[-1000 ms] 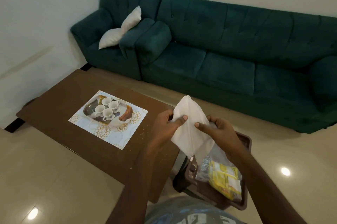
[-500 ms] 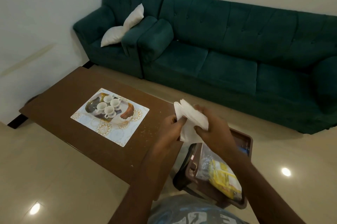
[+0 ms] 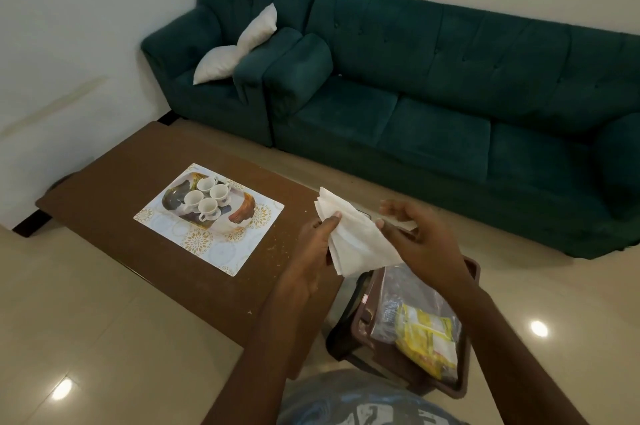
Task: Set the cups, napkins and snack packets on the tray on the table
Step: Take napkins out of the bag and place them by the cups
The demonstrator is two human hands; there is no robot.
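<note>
Step in hand, as I read it: square up the napkins (image 3: 356,241) and get them onto the tray (image 3: 244,213).

- Stack is held in the air over the right end of the table (image 3: 104,189), well apart from the tray. Layers are fanned at the far corner, so align the edges before moving.
- Keep the pinch close to an edge so the sheets don't splay mid-carry (thin paper, likely floppy).
- The tray sits on a placemat (image 3: 207,248) mid-table, with four cups (image 3: 220,192) clustered at its left end. The bare right end looks like the spot for the napkins. Lay them flat and come in from the right so the cup handles don't get clipped.
- The snack packets (image 3: 429,331) are not on the tray yet. They lie in a clear bag in a brown bin (image 3: 471,272) on the floor, near right, just off the table's end. That's the remaining part of the job.

Hands:
- left hand (image 3: 311,248) — thumb on top, fingers curled underneath, pinching the stack's left edge. This hand carries the weight.
- right hand (image 3: 426,244) — fingers mostly straight and spread. The thumb tip rests on the stack's right edge, more steadying than gripping. I can't tell whether anything under the palm grips the paper.
</note>
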